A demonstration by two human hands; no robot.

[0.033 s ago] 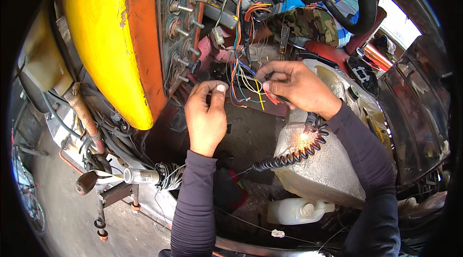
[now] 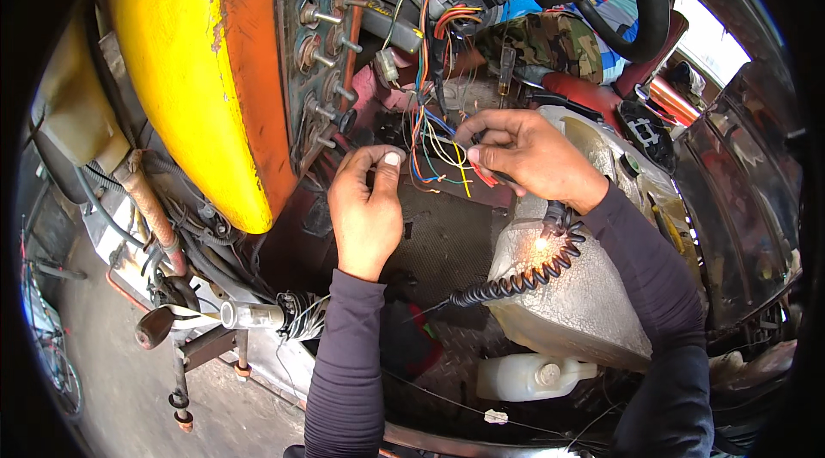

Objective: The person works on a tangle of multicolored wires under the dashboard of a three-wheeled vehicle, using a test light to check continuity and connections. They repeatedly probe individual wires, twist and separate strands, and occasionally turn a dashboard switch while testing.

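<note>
A loose bundle of coloured wires (image 2: 423, 127) hangs down in front of me, with several bare ends fanned out between my hands. My right hand (image 2: 537, 157) is at the bundle's right side, thumb and fingers pinched on wires; a small red piece (image 2: 484, 174) shows under its fingers, its kind unclear. My left hand (image 2: 368, 209) is to the left of the wires, thumb against the curled index finger. Whatever lies in that pinch is hidden or too small to make out. A white connector plug (image 2: 388, 64) dangles above the left hand.
A row of metal toggle switches (image 2: 320, 54) lines an orange panel beside a yellow body panel (image 2: 185, 71). A lit lamp (image 2: 541, 243) with a black coiled cord (image 2: 516, 282) rests by a silvery cover (image 2: 576, 295). Below lies a whitish jug (image 2: 533, 375). A steering wheel (image 2: 649, 3) is above.
</note>
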